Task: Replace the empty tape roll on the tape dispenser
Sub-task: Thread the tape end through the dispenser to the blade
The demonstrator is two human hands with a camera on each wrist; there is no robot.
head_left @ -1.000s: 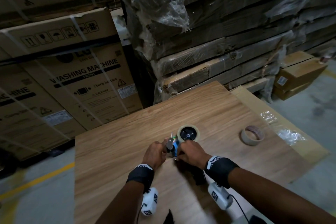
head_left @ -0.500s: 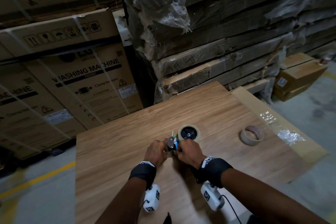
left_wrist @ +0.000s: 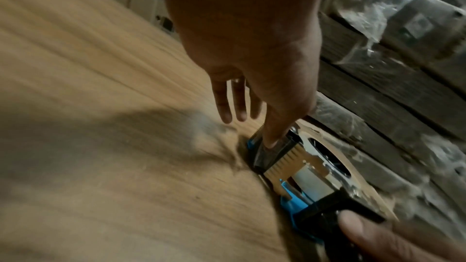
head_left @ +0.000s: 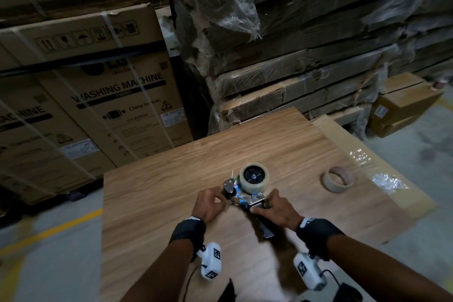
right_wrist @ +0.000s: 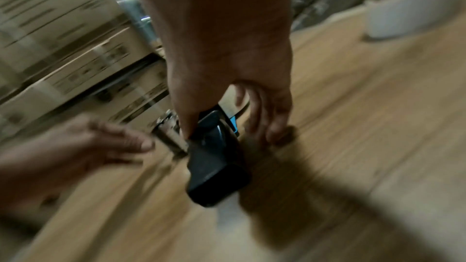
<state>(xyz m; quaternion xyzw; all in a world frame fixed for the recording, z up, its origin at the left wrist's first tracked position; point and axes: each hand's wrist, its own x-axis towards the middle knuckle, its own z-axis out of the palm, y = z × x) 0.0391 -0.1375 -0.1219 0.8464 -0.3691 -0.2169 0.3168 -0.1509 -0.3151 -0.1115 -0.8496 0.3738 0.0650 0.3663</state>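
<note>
The tape dispenser (head_left: 247, 200) lies on its side on the wooden table (head_left: 159, 193), with a full pale tape roll (head_left: 255, 186) on its black hub. My right hand (head_left: 266, 205) grips it where the black handle (right_wrist: 216, 166) meets the frame, thumb on one side and fingers on the other. My left hand (head_left: 219, 197) is at the front end. One digit presses on the metal flap (left_wrist: 267, 152) by the toothed blade, and the other fingers (left_wrist: 233, 105) hang straight. The empty cardboard core (head_left: 331, 185) lies apart at the right.
A long flat carton (head_left: 367, 152) with shiny film borders the table's right side. Washing-machine boxes (head_left: 110, 105) stand behind on the left, and wrapped flat cartons (head_left: 294, 76) are stacked behind the table. Grey floor with a yellow line (head_left: 49, 230) lies to the left.
My hands have drawn apart: the right one slid back toward the handle and the left one eased left, uncovering the dispenser's metal front. The dispenser turned slightly on the table.
</note>
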